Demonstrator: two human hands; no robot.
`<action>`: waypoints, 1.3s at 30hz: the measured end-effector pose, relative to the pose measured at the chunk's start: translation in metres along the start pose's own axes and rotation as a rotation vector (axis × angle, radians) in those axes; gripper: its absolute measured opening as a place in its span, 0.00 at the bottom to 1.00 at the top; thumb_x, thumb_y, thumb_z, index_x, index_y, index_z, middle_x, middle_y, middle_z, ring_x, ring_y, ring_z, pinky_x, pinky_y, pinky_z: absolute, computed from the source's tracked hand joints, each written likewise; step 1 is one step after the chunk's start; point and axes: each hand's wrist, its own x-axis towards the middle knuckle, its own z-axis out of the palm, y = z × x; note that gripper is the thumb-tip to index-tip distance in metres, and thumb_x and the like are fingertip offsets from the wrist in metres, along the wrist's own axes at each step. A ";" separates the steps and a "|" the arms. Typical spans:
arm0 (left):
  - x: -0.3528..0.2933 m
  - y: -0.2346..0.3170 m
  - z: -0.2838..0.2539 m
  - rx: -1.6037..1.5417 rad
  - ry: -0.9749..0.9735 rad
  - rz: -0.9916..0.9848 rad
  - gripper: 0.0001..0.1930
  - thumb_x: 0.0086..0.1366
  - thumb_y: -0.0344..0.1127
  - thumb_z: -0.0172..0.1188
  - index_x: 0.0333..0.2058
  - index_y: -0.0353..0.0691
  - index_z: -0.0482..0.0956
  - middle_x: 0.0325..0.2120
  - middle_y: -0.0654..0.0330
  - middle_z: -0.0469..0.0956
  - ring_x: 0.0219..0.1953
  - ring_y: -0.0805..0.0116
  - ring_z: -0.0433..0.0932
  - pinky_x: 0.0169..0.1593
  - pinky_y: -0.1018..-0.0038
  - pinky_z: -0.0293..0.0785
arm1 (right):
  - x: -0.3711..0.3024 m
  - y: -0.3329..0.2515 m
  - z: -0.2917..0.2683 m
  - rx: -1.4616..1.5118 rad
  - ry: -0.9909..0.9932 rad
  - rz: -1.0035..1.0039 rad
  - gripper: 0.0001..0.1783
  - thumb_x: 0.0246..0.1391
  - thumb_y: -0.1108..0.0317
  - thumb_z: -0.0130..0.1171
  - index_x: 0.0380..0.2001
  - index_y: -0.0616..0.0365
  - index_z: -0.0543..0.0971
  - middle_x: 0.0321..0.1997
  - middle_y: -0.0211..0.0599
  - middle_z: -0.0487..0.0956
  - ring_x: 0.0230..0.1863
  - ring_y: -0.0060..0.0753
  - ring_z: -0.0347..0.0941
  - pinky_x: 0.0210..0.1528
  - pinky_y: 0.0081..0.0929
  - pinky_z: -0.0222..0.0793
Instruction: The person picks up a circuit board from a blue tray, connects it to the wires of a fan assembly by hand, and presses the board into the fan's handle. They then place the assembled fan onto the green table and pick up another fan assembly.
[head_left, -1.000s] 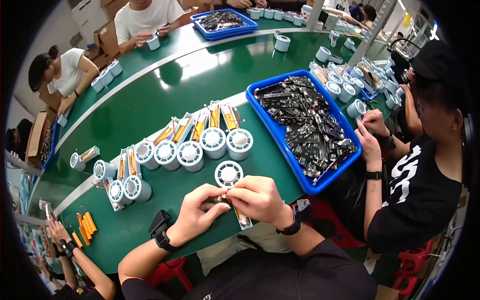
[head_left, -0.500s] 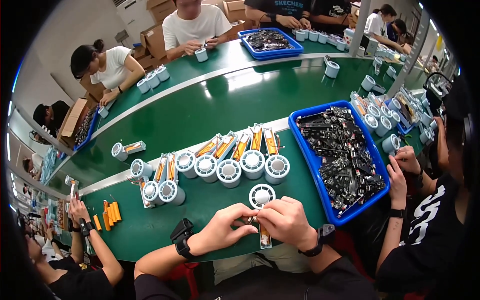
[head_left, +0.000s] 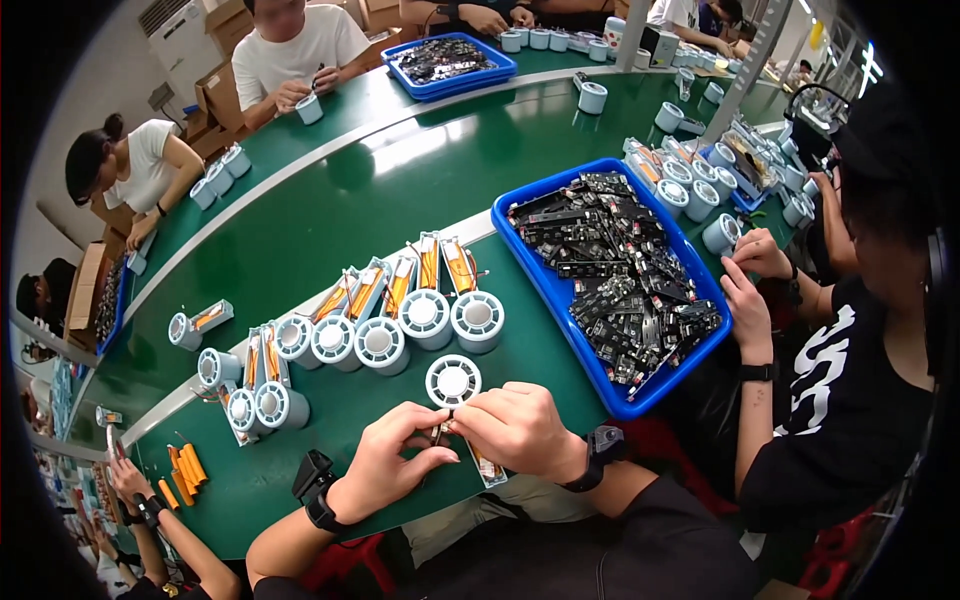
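A light-blue unit like a small handheld fan lies in front of me, its round slotted head away from me. Its open handle points my way, partly under my right hand, with orange showing inside. My left hand is closed in a pinch just below the head. My right hand is also closed, its fingertips meeting the left's. Between them is something small, perhaps wire ends or a tiny part, mostly hidden by the fingers. Beyond stand several similar units with orange cells in their handles.
A blue tray heaped with black circuit boards stands to the right. Loose orange battery cells lie at the left on the green table. A metal strip runs behind the units. Co-workers sit on both sides and across the table.
My view has swung to the right, so the table and tray sit further left in the picture. Both hands stay together at the fan unit, with only slight finger movement.
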 end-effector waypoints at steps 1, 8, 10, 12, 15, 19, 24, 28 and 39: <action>0.000 0.000 0.001 -0.012 0.006 -0.014 0.21 0.64 0.21 0.71 0.55 0.29 0.77 0.47 0.52 0.77 0.47 0.66 0.85 0.49 0.72 0.87 | -0.001 -0.002 0.000 -0.011 -0.007 0.003 0.09 0.47 0.73 0.71 0.33 0.57 0.82 0.31 0.31 0.83 0.26 0.32 0.79 0.27 0.28 0.69; 0.004 0.000 0.007 -0.096 0.050 -0.041 0.26 0.63 0.20 0.71 0.59 0.30 0.74 0.48 0.53 0.77 0.49 0.65 0.84 0.50 0.72 0.86 | 0.001 -0.004 -0.006 0.012 -0.004 0.026 0.11 0.48 0.73 0.68 0.37 0.60 0.83 0.33 0.32 0.83 0.27 0.30 0.80 0.27 0.27 0.70; 0.006 -0.003 0.005 -0.125 0.005 -0.010 0.26 0.63 0.20 0.71 0.59 0.30 0.73 0.50 0.53 0.77 0.49 0.65 0.84 0.51 0.72 0.86 | 0.000 -0.002 -0.004 0.025 -0.020 0.041 0.12 0.48 0.74 0.68 0.38 0.61 0.83 0.34 0.34 0.83 0.27 0.30 0.80 0.27 0.27 0.70; 0.005 -0.006 0.005 -0.141 -0.016 -0.007 0.26 0.64 0.20 0.70 0.60 0.30 0.73 0.50 0.53 0.76 0.50 0.65 0.84 0.51 0.72 0.86 | 0.000 0.003 0.000 0.052 0.011 0.032 0.12 0.47 0.75 0.69 0.38 0.61 0.83 0.33 0.33 0.83 0.26 0.31 0.79 0.26 0.27 0.70; 0.001 -0.009 0.008 -0.302 0.016 -0.092 0.25 0.64 0.20 0.70 0.59 0.29 0.73 0.53 0.52 0.75 0.51 0.64 0.84 0.52 0.70 0.86 | 0.001 0.004 0.000 0.084 0.024 0.031 0.13 0.45 0.76 0.71 0.37 0.61 0.83 0.32 0.33 0.83 0.24 0.31 0.78 0.25 0.28 0.69; -0.004 -0.016 0.010 -0.451 0.009 -0.127 0.25 0.64 0.19 0.70 0.59 0.28 0.73 0.54 0.52 0.74 0.51 0.63 0.83 0.51 0.70 0.87 | -0.001 0.003 0.002 0.108 0.033 0.018 0.14 0.41 0.78 0.74 0.34 0.60 0.83 0.31 0.33 0.83 0.22 0.31 0.76 0.23 0.28 0.67; 0.000 -0.013 0.010 -0.357 0.024 -0.067 0.24 0.63 0.20 0.71 0.57 0.28 0.75 0.52 0.51 0.75 0.50 0.63 0.83 0.50 0.71 0.88 | 0.000 0.003 -0.002 0.035 -0.003 -0.006 0.12 0.44 0.75 0.72 0.34 0.59 0.83 0.31 0.32 0.83 0.22 0.28 0.76 0.23 0.27 0.66; 0.005 0.001 0.011 -0.028 0.063 0.063 0.23 0.61 0.20 0.73 0.54 0.28 0.77 0.49 0.51 0.77 0.49 0.64 0.84 0.48 0.72 0.89 | 0.004 -0.009 -0.010 -0.050 -0.099 0.002 0.10 0.46 0.72 0.70 0.35 0.58 0.82 0.32 0.30 0.82 0.23 0.27 0.76 0.24 0.27 0.66; 0.007 0.000 0.003 -0.122 -0.040 -0.039 0.20 0.61 0.22 0.73 0.51 0.27 0.78 0.46 0.51 0.79 0.47 0.65 0.84 0.45 0.73 0.89 | 0.003 0.006 -0.007 0.001 -0.089 -0.025 0.07 0.51 0.67 0.66 0.33 0.54 0.79 0.27 0.25 0.76 0.25 0.25 0.75 0.26 0.26 0.66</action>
